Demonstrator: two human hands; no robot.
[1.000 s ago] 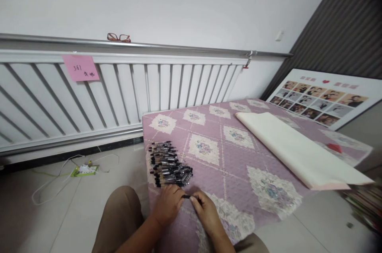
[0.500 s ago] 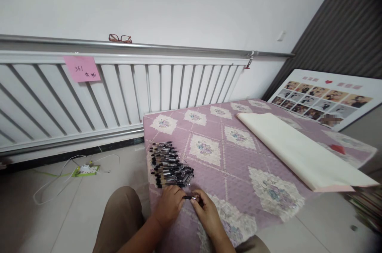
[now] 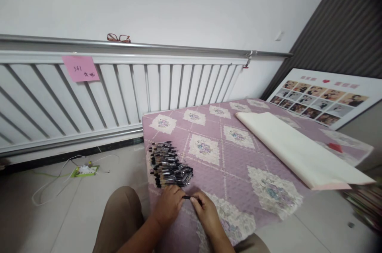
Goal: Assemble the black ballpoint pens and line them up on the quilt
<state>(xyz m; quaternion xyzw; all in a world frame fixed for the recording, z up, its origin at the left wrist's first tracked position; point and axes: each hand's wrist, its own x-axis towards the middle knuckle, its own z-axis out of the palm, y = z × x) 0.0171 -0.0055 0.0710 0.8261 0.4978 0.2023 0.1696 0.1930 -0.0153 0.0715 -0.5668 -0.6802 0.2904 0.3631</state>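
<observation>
Over the near left part of the covered table, a black pen (image 3: 186, 197) lies crosswise between my two hands. My left hand (image 3: 170, 205) is closed on one end of it, and the fingers of my right hand (image 3: 205, 210) pinch the other end. Both ends are hidden by the fingers, so only a short dark middle part shows. Just beyond my left hand lies a pile of pens (image 3: 170, 165), mostly black and clear, stacked in rough rows with some askew on the right side.
A purple cloth with floral diamonds (image 3: 235, 165) covers the table. A folded cream sheet (image 3: 286, 149) lies on its right, near a red piece (image 3: 335, 148). Behind stands a white radiator (image 3: 167, 86). A power strip (image 3: 86, 170) with cables is on the floor at left.
My right fingers have closed further over the pen's right end, covering the shiny part seen before. My left hand and the pile look unmoved; the view has shifted slightly.
</observation>
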